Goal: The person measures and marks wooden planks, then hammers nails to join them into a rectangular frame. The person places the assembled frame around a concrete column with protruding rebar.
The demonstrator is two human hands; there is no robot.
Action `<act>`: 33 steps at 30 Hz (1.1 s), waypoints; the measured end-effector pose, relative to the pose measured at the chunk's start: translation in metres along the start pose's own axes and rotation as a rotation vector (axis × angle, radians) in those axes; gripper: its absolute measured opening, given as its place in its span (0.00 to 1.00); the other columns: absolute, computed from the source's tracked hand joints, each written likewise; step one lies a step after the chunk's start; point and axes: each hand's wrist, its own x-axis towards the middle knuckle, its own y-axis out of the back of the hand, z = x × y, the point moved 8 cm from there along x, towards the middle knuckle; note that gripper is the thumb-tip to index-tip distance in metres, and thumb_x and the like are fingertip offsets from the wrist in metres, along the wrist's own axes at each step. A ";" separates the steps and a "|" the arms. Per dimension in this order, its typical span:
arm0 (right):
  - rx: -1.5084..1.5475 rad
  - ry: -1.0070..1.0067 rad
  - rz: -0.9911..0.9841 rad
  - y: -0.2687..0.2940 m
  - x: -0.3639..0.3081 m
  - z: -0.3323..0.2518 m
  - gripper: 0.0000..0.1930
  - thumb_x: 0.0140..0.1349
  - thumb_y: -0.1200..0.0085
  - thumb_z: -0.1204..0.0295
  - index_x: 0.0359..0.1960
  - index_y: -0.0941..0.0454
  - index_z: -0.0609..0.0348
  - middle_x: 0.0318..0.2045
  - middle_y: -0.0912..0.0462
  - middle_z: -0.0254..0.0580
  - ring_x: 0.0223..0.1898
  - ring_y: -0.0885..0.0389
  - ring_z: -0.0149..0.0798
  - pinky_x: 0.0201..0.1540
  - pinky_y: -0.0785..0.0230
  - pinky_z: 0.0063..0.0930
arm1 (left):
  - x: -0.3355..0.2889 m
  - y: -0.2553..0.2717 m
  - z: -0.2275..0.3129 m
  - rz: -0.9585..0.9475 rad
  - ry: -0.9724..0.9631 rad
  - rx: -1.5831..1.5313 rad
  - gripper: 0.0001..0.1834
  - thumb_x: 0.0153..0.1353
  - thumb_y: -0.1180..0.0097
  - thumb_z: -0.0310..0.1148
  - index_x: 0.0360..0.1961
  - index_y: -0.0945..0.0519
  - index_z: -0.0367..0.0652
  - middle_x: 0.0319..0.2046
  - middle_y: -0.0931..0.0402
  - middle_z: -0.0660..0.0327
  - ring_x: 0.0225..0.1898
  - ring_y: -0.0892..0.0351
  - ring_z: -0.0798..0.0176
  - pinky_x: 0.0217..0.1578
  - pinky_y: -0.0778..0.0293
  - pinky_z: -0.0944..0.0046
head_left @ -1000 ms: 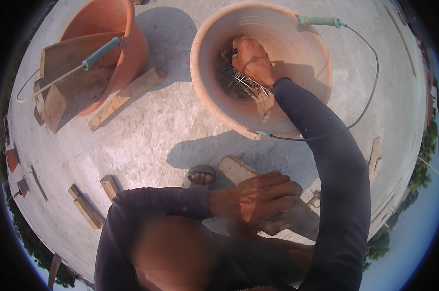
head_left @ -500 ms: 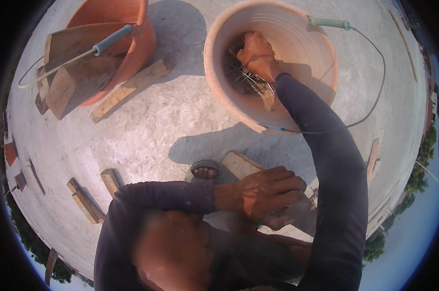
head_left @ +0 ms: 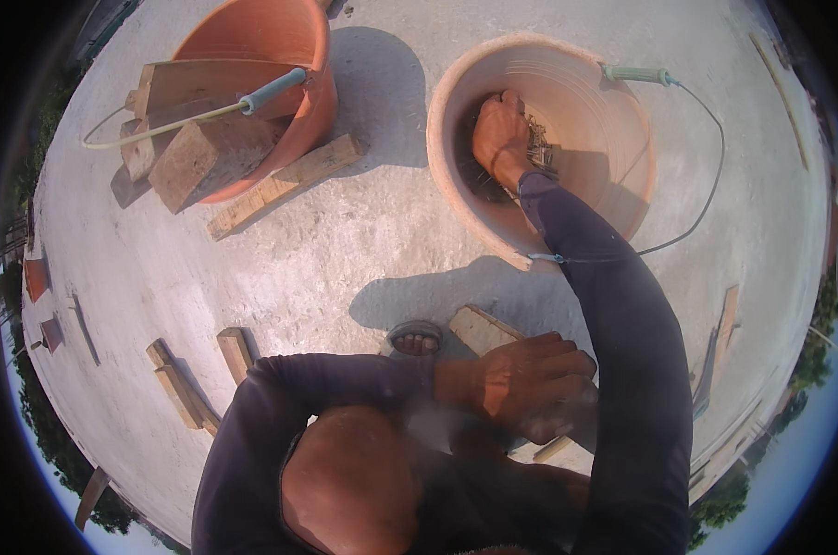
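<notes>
My right hand (head_left: 502,137) reaches down into a pale orange bucket (head_left: 632,139), its fingers curled at the bottom. Beside its knuckles lies a heap of thin, nail-like pieces (head_left: 541,153); dark shadow covers the rest of the bucket's floor. What those fingers grip, if anything, is hidden. My left hand (head_left: 521,379) hangs loosely over my bent leg, fingers drooping and slightly apart, with nothing visible in it. A short wooden block (head_left: 482,326) lies on the concrete just beyond that hand.
On the left, a second orange bucket (head_left: 319,97) lies tipped with wood blocks (head_left: 211,162) at its mouth. A plank (head_left: 285,185) rests beside it. Wood offcuts (head_left: 236,351) are scattered at the lower left. The right bucket's wire handle (head_left: 715,176) swings out rightward.
My right hand has shifted leftward inside the bucket, and the thin pieces now show on its right. The whole view has shifted a little. My left hand stays resting.
</notes>
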 end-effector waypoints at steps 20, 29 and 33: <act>0.821 -0.078 0.015 0.159 -0.163 0.144 0.11 0.61 0.43 0.80 0.44 0.18 0.74 0.64 0.27 0.50 0.56 0.25 0.40 0.57 0.32 0.32 | -0.005 -0.025 -0.011 0.016 0.025 0.213 0.12 0.64 0.42 0.40 0.40 0.21 0.44 0.39 0.28 0.53 0.44 0.26 0.47 0.46 0.29 0.49; 0.715 -0.311 0.110 0.151 -0.217 0.244 0.13 0.63 0.42 0.77 0.48 0.18 0.68 0.61 0.23 0.49 0.55 0.21 0.42 0.59 0.29 0.36 | 0.002 -0.036 -0.031 0.014 0.080 0.053 0.19 0.66 0.42 0.50 0.38 0.18 0.42 0.37 0.26 0.52 0.43 0.26 0.46 0.45 0.30 0.49; 0.714 -0.295 0.130 0.155 -0.206 0.232 0.14 0.63 0.41 0.76 0.50 0.17 0.65 0.59 0.21 0.48 0.55 0.19 0.43 0.60 0.27 0.39 | 0.001 -0.035 -0.039 0.008 0.078 0.111 0.17 0.66 0.40 0.46 0.41 0.18 0.42 0.39 0.24 0.52 0.44 0.25 0.47 0.46 0.29 0.48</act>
